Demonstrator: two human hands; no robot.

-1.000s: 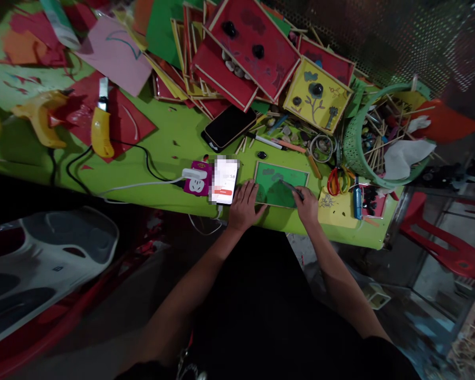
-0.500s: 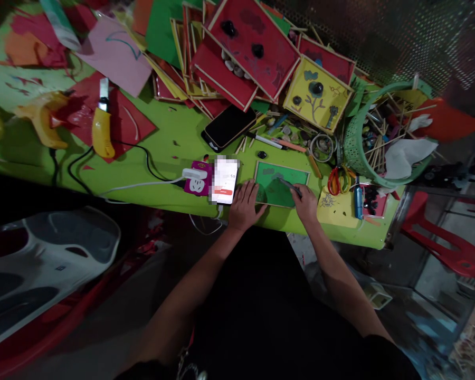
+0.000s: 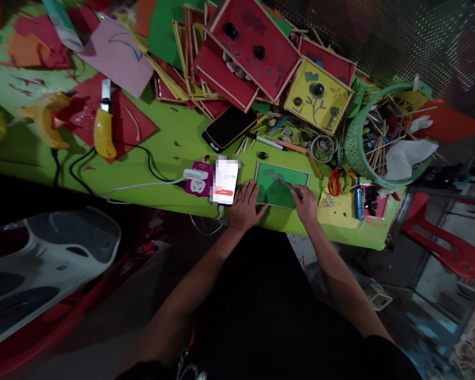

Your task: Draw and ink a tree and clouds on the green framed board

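A green panel (image 3: 277, 195) with a thin light frame lies near the table's front edge, with dark cloud-like marks in its upper part. My right hand (image 3: 306, 205) grips a dark pen (image 3: 290, 186), its tip at one of the marks. Flat at the panel's left edge rests my left hand (image 3: 244, 207), fingers spread and holding nothing. Just left of it is a lit phone (image 3: 226, 182) with a white cable. A small black stone (image 3: 263, 155) sits above the panel.
Framed red panels (image 3: 257, 47) and a yellow one (image 3: 319, 95) are piled at the back. A green basket (image 3: 354, 142) of sticks stands right, near scissors (image 3: 334, 182). Glue guns (image 3: 47, 121), a knife (image 3: 103, 132), a dark phone (image 3: 229, 128) and a purple socket (image 3: 198, 182) lie left.
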